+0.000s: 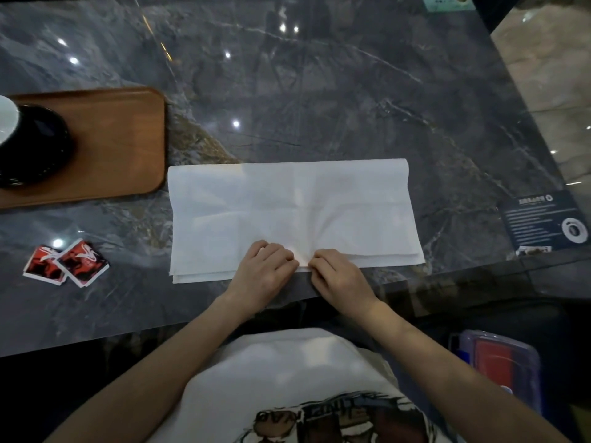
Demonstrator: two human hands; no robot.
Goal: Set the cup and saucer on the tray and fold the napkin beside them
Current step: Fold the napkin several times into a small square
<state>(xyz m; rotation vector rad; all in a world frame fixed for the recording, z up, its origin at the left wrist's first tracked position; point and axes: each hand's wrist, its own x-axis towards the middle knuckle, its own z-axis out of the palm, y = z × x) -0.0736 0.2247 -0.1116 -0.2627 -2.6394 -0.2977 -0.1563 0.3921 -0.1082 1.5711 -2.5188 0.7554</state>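
A white napkin (287, 206) lies folded in half on the dark marble table, its layered open edge toward me. My left hand (267, 266) and my right hand (335, 271) sit side by side at the middle of that near edge, fingers curled and pinching the napkin layers. To the left a brown wooden tray (121, 139) carries a black saucer (35, 155) with a cup (8, 119), white inside, cut off by the left border.
Two red and white sachets (67, 262) lie on the table left of the napkin. A dark printed card (540, 222) rests near the right table edge. A clear plastic box (499, 366) with red contents sits below the table at my right.
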